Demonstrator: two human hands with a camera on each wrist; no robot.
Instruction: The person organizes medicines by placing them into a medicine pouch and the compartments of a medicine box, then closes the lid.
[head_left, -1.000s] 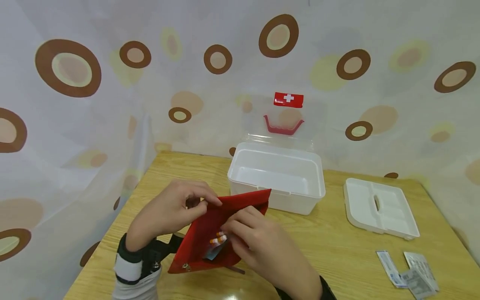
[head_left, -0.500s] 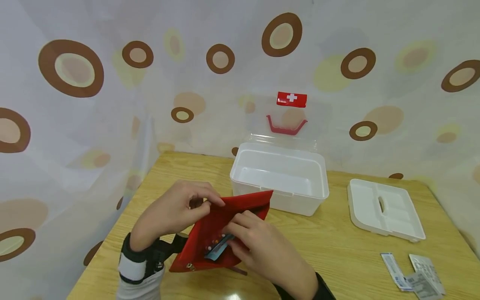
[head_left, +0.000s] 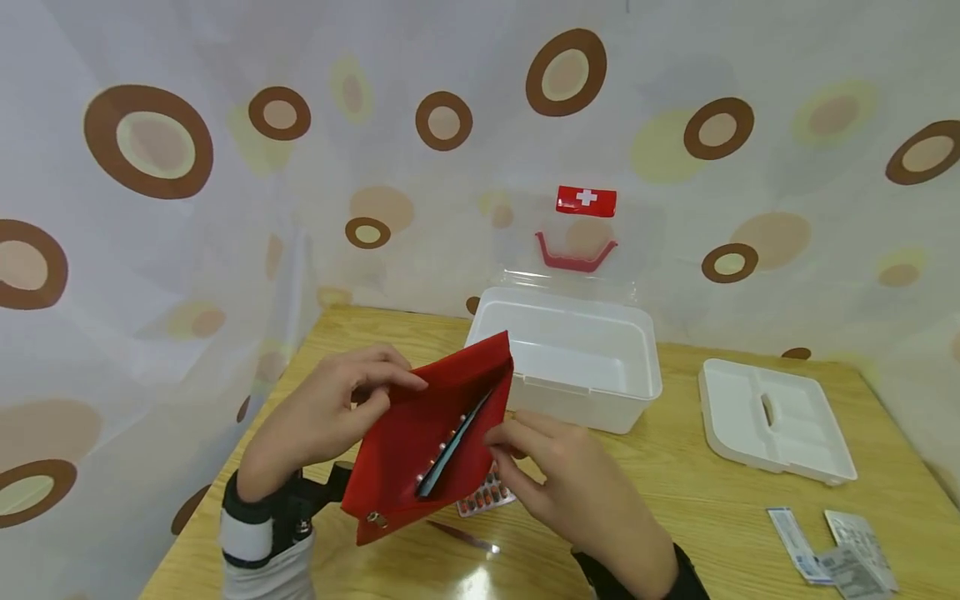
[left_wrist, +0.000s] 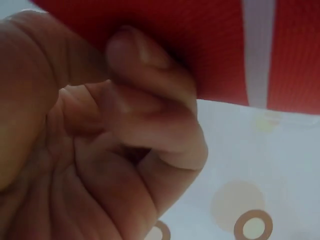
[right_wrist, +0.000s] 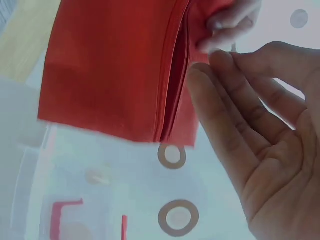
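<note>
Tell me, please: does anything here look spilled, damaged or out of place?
Nothing looks spilled or damaged. Only the packets at the far right look untidy: they lie askew, partly overlapping. The red pouch tilts, but that is not odd: the left hand holds it.

Patterned sheeting (head_left: 450, 192) and table (head_left: 675, 500) suggest a booth.

Pouch (head_left: 405, 446) partly hides capsule blister (head_left: 486, 498)

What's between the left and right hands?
The red pouch, mouth open, a thin bluish item inside; a capsule blister pack shows past its lower edge. Head view: left hand and right hand on either side.
</note>
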